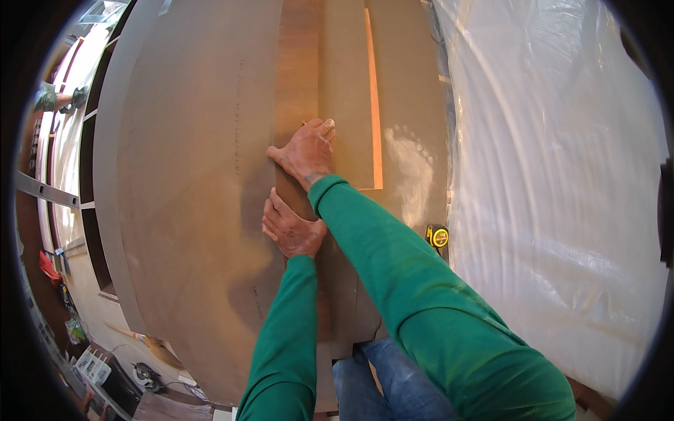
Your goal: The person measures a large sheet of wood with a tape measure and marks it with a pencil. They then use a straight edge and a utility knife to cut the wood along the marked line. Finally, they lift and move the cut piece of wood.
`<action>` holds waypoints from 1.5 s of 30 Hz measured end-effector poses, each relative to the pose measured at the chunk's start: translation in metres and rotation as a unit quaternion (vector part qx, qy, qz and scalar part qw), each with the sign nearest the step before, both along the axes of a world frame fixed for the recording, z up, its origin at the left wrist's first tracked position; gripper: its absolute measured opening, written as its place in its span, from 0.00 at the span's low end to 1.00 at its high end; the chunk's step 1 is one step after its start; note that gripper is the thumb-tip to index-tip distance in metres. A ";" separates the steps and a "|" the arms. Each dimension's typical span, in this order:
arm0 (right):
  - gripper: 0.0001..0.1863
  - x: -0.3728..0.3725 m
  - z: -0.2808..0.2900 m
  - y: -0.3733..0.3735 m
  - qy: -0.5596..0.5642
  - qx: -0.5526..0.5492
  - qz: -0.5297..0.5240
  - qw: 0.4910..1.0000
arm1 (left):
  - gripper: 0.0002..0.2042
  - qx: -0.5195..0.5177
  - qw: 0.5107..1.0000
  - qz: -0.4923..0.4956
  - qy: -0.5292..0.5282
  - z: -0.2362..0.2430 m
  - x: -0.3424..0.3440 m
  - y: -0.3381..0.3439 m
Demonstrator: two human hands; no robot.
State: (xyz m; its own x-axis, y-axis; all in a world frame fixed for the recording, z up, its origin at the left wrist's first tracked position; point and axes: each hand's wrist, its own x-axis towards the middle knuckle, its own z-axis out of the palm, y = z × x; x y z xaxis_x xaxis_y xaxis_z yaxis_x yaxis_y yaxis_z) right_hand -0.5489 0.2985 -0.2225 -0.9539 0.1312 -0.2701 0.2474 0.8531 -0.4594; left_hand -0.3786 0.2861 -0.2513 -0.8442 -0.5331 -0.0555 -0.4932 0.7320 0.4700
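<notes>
A long, narrow brown wood strip lies lengthwise on a wide brown sheet. My right hand spans the strip, its thumb at the left edge and its fingers curled toward the right edge. Closer to me, my left hand grips across the same strip, fingers on the left side and thumb on the right. A tiny orange tip shows just beyond my right fingers; what it belongs to is hidden. Both my forearms wear green sleeves.
A yellow and black tape measure sits by the sheet's right edge, near a pale dusty footprint. Clear plastic sheeting hangs or lies at right. Another person's gloved hand shows far left. A brush and a circular saw are lower left.
</notes>
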 end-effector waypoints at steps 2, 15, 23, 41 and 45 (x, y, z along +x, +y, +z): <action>0.56 -0.001 -0.002 0.002 0.002 0.005 0.008 1.000 | 0.60 -0.004 1.000 -0.004 0.009 -0.002 0.001 0.000; 0.51 -0.003 -0.001 0.015 0.017 -0.001 0.056 0.998 | 0.60 -0.022 1.000 0.000 -0.017 0.001 0.000 0.005; 0.54 -0.006 -0.001 0.010 0.014 0.009 0.066 0.998 | 0.60 -0.047 0.999 0.003 -0.019 0.000 -0.001 0.005; 0.32 0.215 -0.029 0.225 0.031 -0.058 -0.159 0.985 | 0.56 -0.069 0.996 -0.002 -0.053 0.006 -0.008 0.014; 0.39 0.223 -0.024 0.223 0.007 -0.055 -0.143 0.988 | 0.56 -0.098 0.994 -0.010 -0.048 0.001 -0.004 0.014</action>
State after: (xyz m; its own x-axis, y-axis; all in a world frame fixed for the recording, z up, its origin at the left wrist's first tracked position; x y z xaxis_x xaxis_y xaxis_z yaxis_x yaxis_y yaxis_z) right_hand -0.3262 0.5217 -0.2465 -0.8862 0.3664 -0.2836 0.4633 0.6947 -0.5501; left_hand -0.3830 0.2997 -0.2507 -0.8505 -0.5249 -0.0334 -0.5136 0.8152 0.2678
